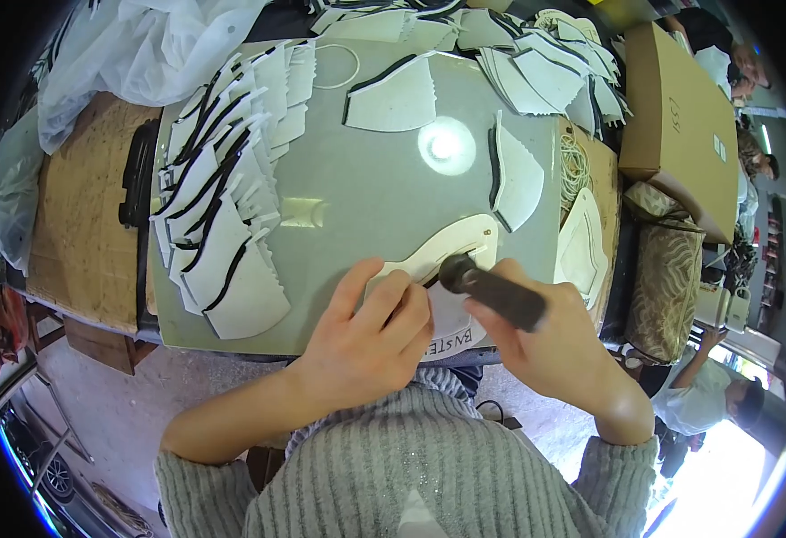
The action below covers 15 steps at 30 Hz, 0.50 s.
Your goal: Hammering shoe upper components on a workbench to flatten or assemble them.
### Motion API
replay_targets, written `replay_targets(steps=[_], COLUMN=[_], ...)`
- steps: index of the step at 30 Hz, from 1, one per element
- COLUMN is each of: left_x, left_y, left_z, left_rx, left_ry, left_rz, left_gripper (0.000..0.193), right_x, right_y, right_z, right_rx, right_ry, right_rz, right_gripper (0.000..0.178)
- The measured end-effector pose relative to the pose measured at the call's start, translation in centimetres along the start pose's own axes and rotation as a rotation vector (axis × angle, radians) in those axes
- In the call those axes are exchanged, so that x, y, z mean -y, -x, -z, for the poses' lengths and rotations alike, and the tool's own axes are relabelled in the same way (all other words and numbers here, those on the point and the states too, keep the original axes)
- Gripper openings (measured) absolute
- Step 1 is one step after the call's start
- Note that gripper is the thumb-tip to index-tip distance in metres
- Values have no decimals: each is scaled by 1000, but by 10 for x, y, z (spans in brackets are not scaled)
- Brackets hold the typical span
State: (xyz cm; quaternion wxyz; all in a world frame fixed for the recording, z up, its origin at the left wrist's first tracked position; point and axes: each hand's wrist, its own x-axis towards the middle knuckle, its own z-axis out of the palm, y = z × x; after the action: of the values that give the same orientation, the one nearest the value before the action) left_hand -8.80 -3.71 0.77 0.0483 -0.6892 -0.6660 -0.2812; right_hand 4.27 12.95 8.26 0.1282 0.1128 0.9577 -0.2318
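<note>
The greenish tabletop (357, 193) spreads in front of the person, with a clear plastic bag (164, 54) bunched at its far left and a cardboard box (680, 125) beyond its right side. Along its left side runs a long overlapping row of white pieces (245, 296) with black edging; a looser heap (536, 76) of similar ones lies at the far right.

Of the hands, the left hand (366, 336) is half curled, its fingertips down at the left end of a cream template (451, 240); whether it grips anything I cannot tell. The right hand (554, 336) is closed around a dark tool (500, 296), its round end over the template. The template lies at the near edge, right of centre, white material showing beside it.

Two loose pieces (393, 96) lie apart beyond it.
</note>
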Motion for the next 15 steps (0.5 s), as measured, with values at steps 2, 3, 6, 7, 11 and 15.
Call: replay_targets(steps=[2,3,6,7,11,15], left_x=[-1,-1,2,1,0,7], left_y=[0,1,0,1,3,4], left_z=[-2,-2,1,1,-3,-5], left_rx=[-7,-13,27,27,-9,-91], left_ry=[3,1,-3,-2,36,216], left_rz=[-1,-2,-16,-14,65,273], left_gripper=[21,22,25,25,28,22], right_x=[10,7,-3,0,-7,-13], right_y=[2,4,4,4,4,7], right_z=[7,2,-8,-3,-11,-13], right_rx=[-173,-172,38,-51,78,25], right_ry=[-214,-213,-24,-120,-31,-64], right_rz=[-51,-54,-138,-124,-219,-196], right_gripper=[18,18,13,12,16,18])
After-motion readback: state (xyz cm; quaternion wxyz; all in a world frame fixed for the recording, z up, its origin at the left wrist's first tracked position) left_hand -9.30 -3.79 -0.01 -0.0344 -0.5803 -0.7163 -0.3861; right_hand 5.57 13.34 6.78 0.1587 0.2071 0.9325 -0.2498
